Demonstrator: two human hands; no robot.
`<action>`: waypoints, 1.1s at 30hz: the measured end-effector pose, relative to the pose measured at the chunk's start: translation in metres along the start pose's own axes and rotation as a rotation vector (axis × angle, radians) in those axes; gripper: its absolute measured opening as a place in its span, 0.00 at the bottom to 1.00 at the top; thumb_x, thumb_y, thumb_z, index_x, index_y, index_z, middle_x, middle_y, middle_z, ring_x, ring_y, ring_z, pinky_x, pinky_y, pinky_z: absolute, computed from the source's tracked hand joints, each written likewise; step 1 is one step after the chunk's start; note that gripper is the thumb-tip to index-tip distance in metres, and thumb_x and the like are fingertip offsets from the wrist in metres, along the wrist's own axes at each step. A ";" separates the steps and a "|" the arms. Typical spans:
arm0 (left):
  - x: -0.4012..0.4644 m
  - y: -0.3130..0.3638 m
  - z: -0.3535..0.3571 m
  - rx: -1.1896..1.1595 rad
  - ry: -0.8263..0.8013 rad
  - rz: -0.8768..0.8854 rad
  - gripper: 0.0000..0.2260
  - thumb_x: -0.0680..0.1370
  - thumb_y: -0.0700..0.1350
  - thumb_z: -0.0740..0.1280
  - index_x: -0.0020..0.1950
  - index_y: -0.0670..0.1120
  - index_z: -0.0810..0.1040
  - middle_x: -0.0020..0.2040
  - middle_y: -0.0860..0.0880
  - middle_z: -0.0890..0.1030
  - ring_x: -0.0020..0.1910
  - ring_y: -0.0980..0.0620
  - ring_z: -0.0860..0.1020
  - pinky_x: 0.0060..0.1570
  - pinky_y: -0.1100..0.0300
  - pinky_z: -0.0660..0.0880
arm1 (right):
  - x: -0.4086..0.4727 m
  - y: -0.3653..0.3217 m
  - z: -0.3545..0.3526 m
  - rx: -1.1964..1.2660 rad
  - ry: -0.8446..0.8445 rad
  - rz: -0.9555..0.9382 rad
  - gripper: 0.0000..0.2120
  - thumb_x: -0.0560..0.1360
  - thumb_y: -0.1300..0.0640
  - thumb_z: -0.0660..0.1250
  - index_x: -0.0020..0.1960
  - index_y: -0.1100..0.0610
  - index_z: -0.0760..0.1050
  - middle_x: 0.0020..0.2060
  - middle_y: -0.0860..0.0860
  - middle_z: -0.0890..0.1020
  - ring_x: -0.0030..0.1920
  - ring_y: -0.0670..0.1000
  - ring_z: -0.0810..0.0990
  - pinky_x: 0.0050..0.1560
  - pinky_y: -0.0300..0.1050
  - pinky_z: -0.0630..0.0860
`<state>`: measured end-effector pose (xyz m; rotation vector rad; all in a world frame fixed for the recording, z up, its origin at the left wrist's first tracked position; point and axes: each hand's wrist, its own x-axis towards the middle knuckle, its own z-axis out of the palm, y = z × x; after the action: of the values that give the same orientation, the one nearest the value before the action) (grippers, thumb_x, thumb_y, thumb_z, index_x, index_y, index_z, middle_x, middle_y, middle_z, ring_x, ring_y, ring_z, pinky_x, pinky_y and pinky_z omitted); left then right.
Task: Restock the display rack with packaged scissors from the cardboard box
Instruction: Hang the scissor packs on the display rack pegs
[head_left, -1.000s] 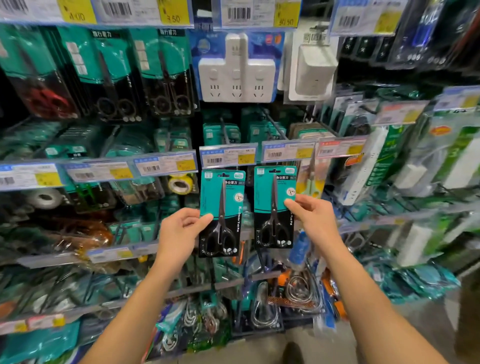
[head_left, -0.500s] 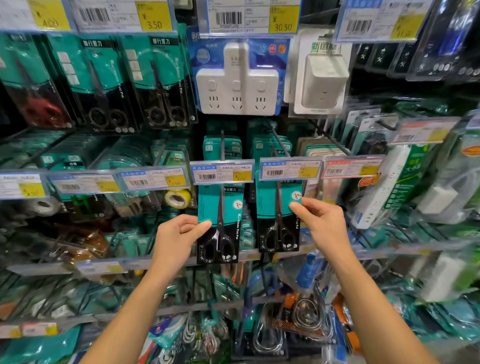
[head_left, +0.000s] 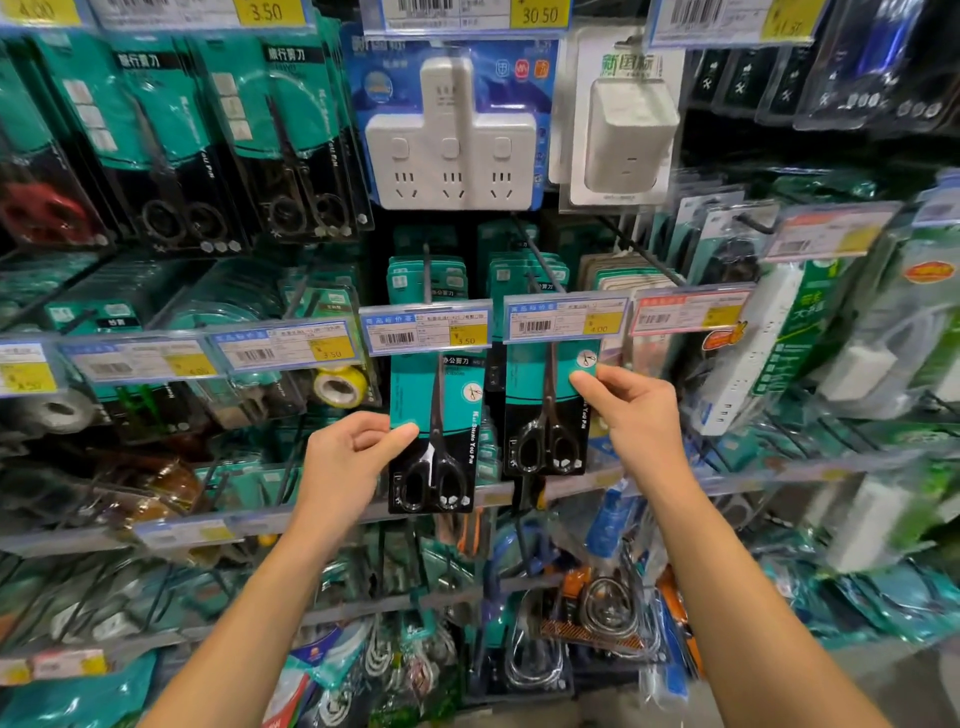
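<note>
Both packs have risen since a second ago until their tops slip behind the price tags, since I judge their holes must meet the pegs: my left hand (head_left: 353, 457) pinches the left scissors pack (head_left: 439, 441) by its edge, my right hand (head_left: 631, 415) pinches the right scissors pack (head_left: 545, 415), both arms reaching upward.

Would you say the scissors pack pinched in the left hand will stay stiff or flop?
Likely stiff: the scissors pack hangs flat from the left hand, pinched by one edge. Probably bottom-heavy, since the handles sit low. The glossy blister may be slippery.
</note>
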<state>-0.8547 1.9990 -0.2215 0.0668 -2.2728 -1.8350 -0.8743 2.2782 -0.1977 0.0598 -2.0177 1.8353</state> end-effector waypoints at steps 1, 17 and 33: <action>0.000 0.001 0.000 -0.002 0.000 0.002 0.05 0.73 0.46 0.76 0.42 0.46 0.82 0.34 0.54 0.85 0.35 0.65 0.81 0.37 0.76 0.74 | 0.002 0.001 0.001 0.004 0.002 0.000 0.11 0.74 0.60 0.73 0.35 0.48 0.84 0.30 0.41 0.81 0.35 0.39 0.76 0.39 0.34 0.75; 0.009 -0.003 -0.004 -0.047 0.029 -0.035 0.06 0.72 0.47 0.76 0.44 0.49 0.81 0.35 0.58 0.85 0.36 0.66 0.81 0.44 0.65 0.74 | 0.041 0.019 0.022 -0.124 0.109 0.069 0.07 0.74 0.54 0.74 0.46 0.58 0.81 0.34 0.45 0.81 0.37 0.40 0.77 0.36 0.24 0.69; 0.030 -0.019 0.011 -0.086 0.067 0.005 0.06 0.71 0.47 0.77 0.43 0.50 0.81 0.37 0.52 0.83 0.33 0.67 0.80 0.43 0.65 0.74 | 0.074 0.038 0.048 -0.200 0.245 0.046 0.09 0.73 0.51 0.73 0.45 0.57 0.79 0.34 0.41 0.75 0.42 0.49 0.77 0.46 0.39 0.71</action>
<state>-0.8881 2.0004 -0.2378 0.1066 -2.1456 -1.8958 -0.9658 2.2548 -0.2116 -0.2574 -2.0281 1.5706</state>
